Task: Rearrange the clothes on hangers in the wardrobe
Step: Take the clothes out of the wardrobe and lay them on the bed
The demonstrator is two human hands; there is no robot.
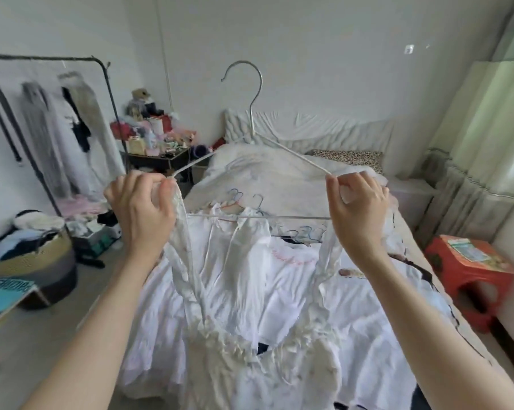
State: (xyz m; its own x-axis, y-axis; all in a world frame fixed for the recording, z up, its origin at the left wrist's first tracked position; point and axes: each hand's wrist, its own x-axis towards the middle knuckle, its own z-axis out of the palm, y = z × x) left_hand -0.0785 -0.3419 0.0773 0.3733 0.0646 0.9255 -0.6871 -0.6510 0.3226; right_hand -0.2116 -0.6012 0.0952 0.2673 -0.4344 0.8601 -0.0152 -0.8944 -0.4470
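Observation:
I hold a white wire hanger point(282, 147) with a silver hook up over the bed. A white strappy dress point(250, 350) hangs from it, its ruffled neckline low in the view. My left hand point(140, 208) pinches the dress's left strap at the hanger's left end. At the right end, my right hand point(358, 208) pinches the other strap. More white garments on hangers point(288, 255) lie on the bed beneath. A black clothes rack point(54, 59) at the left carries a few hung garments point(69, 128).
The bed point(267, 170) fills the middle, with a leopard pillow point(347, 156) at its head. A cluttered side table point(158, 156) stands beyond the rack. A laundry basket point(33, 255) sits on the floor at left, a red stool point(469, 270) at right.

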